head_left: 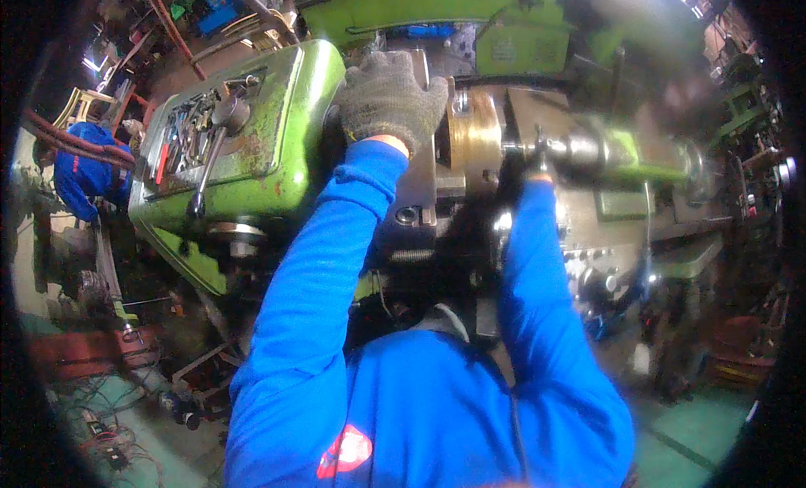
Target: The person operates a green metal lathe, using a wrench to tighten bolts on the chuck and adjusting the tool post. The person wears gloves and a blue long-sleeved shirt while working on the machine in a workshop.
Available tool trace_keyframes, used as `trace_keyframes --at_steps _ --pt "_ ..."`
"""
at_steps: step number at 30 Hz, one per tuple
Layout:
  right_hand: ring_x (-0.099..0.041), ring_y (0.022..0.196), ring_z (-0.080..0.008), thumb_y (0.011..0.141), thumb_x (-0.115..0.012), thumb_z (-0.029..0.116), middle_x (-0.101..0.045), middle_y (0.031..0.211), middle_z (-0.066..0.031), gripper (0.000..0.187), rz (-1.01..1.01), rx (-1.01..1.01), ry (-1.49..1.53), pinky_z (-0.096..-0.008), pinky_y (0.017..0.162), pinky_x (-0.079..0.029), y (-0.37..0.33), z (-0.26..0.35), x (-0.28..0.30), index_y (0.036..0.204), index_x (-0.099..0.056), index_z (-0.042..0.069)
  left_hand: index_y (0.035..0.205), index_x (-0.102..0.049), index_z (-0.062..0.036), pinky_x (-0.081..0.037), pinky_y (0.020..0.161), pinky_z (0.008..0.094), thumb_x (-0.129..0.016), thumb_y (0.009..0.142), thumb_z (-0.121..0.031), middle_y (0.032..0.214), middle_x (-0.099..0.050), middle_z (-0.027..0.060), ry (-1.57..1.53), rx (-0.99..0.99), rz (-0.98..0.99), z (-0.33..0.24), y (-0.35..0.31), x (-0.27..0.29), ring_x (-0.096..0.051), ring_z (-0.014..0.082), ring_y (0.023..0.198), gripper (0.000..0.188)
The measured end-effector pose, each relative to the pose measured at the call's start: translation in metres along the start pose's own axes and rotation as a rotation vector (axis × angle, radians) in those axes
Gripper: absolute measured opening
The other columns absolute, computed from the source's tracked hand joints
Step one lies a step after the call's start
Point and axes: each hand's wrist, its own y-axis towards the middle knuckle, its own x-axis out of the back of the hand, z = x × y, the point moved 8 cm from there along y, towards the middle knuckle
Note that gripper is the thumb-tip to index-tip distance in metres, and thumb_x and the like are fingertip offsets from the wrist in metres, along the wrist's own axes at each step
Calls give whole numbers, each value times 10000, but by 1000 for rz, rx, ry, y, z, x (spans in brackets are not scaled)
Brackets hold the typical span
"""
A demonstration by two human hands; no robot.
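Note:
My left hand [390, 97], in a grey knit glove, lies over the top of a large lathe chuck [411, 173]. Its thumb is spread apart toward a brass-coloured ring-shaped workpiece [476, 128] on the chuck's right side. My right hand [536, 165] reaches in just right of that workpiece, close to a metal tailstock spindle [579, 149]. Dark shadow and metal parts around it hide its fingers, so I cannot make out what it touches. A short upright metal piece [542, 142] stands right beside it.
To the left is the green headstock [315, 93] with several small tools [186, 135] and a long ball-ended lever [206, 173] on top. The green tailstock [651, 159] stands at right. Handwheels and knobs [598, 274] sit below my right forearm. Cables [109, 450] lie on the floor at lower left.

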Motion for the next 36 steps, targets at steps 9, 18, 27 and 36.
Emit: trace_keyframes --at_steps 9,18,27,36 --pt "-686 898 -230 975 -639 354 -722 1060 -82 280 -14 -22 58 -351 740 -552 -10 9 5 1111 -711 120 1223 -707 -110 -489 1010 537 -637 879 -564 1276 -647 212 -21 -17 15 3 -2 1 -617 411 1175 574" --pt "-656 850 -209 988 -625 320 -697 1028 -87 255 -28 -55 142 -332 686 -532 -4 14 15 1114 -679 105 1265 -692 -118 -479 1016 547 -629 892 -559 1327 -618 214 -16 -2 10 4 -3 3 -601 423 1192 580" --pt "-627 802 -188 1001 -611 286 -673 997 -92 230 -125 -209 537 -312 631 -513 -15 -10 7 1117 -647 90 1245 -684 -99 -485 1004 524 -625 884 -546 1292 -634 211 -20 17 35 -5 0 3 -618 401 1157 578" --pt "-597 754 -167 1014 -597 251 -648 965 -97 205 -212 -780 1790 -293 577 -493 -54 -8 -53 1119 -615 75 1277 -671 -62 -491 1000 488 -637 952 -447 1245 -665 217 -76 -125 219 -34 7 -10 -626 391 1171 505"
